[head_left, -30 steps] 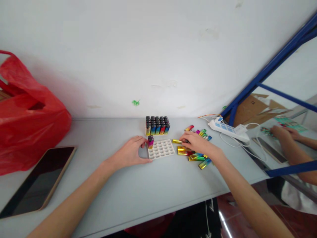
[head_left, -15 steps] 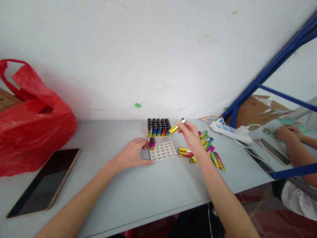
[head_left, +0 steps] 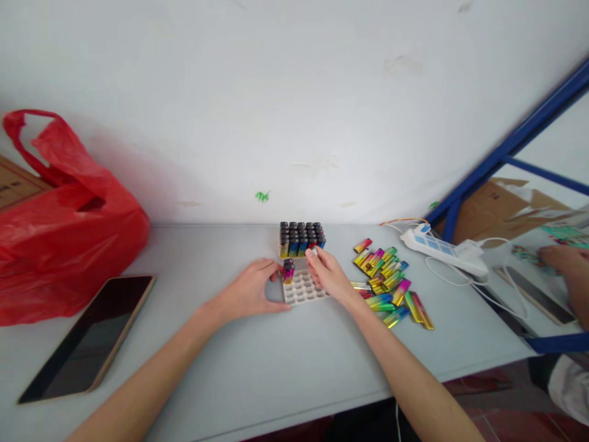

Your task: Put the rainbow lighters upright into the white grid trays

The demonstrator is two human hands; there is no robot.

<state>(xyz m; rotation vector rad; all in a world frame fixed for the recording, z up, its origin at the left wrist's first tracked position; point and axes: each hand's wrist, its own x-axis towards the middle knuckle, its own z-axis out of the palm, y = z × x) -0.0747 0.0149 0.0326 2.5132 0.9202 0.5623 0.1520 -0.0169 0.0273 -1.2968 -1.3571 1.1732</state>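
Observation:
A white tray (head_left: 304,297) with rows of round holes lies on the table. Its left side is between the thumb and fingers of my left hand (head_left: 251,287), which hold it at the near and far corners. Purple-and-gold lighters (head_left: 288,274) with black tops stand upright in its far left corner. Above the tray's far right part, my right hand (head_left: 326,270) is closed round a gold lighter; only its silvery end (head_left: 315,250) shows, the rest hidden by fingers. Behind stands a full block of black-topped lighters (head_left: 294,245).
Shiny multicoloured lighters (head_left: 389,276) lie heaped to the right. Beyond them are a power strip (head_left: 442,248) with cables and a blue metal frame (head_left: 488,153). On the left are a phone (head_left: 87,341) and a red plastic bag (head_left: 78,239). Another person's hand (head_left: 559,258) is at far right.
My right hand has moved left and down from beside the lighter block to over the tray, carrying the gold lighter. My left hand stays at the tray. The view has shifted slightly.

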